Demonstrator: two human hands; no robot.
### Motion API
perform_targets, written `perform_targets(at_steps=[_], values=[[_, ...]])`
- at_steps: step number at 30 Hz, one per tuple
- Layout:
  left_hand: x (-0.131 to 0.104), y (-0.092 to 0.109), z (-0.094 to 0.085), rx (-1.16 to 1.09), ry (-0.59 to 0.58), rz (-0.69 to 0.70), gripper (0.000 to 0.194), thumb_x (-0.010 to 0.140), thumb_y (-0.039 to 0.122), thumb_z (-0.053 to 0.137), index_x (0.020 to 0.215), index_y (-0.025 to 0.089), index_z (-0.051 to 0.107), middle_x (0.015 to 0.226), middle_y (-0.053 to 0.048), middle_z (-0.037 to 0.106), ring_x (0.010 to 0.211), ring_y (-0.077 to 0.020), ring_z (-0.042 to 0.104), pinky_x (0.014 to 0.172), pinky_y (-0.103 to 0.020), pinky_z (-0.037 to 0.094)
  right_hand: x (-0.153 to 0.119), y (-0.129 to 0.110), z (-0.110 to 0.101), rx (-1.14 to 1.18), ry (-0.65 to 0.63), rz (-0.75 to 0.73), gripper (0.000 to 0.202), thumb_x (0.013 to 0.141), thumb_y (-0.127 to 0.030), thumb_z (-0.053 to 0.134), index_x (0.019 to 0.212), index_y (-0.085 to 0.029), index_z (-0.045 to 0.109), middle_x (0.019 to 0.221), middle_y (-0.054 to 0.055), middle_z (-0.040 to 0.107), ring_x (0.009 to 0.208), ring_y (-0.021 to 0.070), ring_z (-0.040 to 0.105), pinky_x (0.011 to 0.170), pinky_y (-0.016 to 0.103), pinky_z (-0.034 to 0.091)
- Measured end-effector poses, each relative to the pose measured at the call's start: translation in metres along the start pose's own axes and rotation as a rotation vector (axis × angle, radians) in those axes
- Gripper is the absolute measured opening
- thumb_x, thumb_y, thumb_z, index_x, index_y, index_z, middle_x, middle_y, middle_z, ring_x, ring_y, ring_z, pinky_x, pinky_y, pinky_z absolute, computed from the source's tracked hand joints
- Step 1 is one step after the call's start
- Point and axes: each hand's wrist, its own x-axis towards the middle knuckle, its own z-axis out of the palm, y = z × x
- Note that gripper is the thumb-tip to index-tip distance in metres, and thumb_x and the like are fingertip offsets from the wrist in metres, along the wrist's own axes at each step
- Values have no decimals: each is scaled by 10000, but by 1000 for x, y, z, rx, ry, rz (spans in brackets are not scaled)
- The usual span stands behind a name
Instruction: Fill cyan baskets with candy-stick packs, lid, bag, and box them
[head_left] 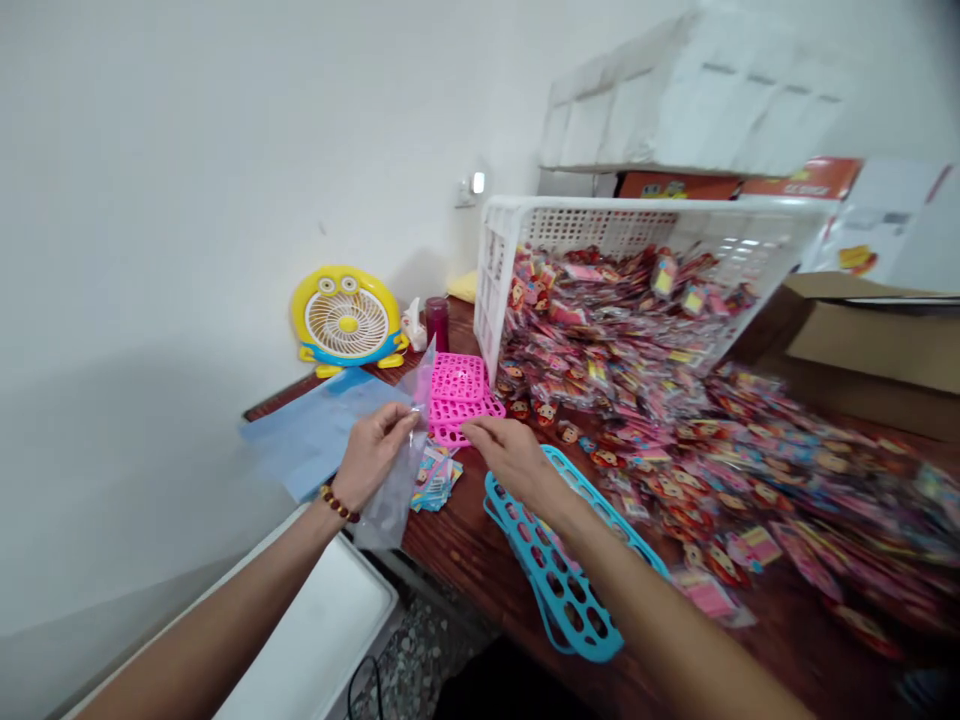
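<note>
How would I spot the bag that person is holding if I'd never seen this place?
Start at the big white plastic crate and look left, past the pink baskets, to the left hand. The clear plastic bag is pinched there. Unlike the flat blue sheets beside it, it is colourless and see-through.

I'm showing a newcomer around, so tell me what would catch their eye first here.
Probably the white basket first, tipped on its side at the back of the table, with colourful wrapped packets spilling out toward the near right. Next might come the yellow-and-blue fan with big eyes, by the wall at left. Nearer, the left hand pinches a clear plastic bag.
</note>
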Motion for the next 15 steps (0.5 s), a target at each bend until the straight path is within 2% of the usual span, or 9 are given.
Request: perform_targets(at_steps=[3, 6, 10, 15], values=[[-4, 20, 13, -76, -82, 9, 353, 864, 515, 564, 862, 181, 678, 776, -9, 657, 733, -165, 573, 692, -271, 446, 21, 4, 11, 42, 30, 66, 428, 931, -491, 484, 643, -196, 598, 616, -30, 535, 631, 127, 482, 603, 242, 377], [-2, 31, 22, -196, -194, -30, 375, 832, 526, 614, 913, 169, 698, 854, -27, 697, 781, -172, 610, 726, -273, 476, 28, 13, 15, 103, 93, 132, 345, 876, -476, 576, 680, -196, 622, 637, -37, 564, 649, 123, 489, 615, 234, 382], [1, 38, 31, -354, -263, -143, 389, 748, 526, 710, 857, 154, 685, 829, -39, 710, 739, -164, 634, 692, -268, 504, 26, 27, 15, 279, 104, 149, 234, 803, -358, 591, 644, -189, 622, 595, -41, 556, 617, 124, 498, 609, 238, 392], [-1, 43, 36, -441, -318, -250, 377, 649, 451, 800, 826, 147, 663, 802, -43, 714, 693, -155, 652, 630, -251, 514, 16, 31, 5, 373, 235, 130, 224, 754, -361, 558, 612, -189, 582, 569, -53, 505, 587, 116, 457, 570, 237, 343]])
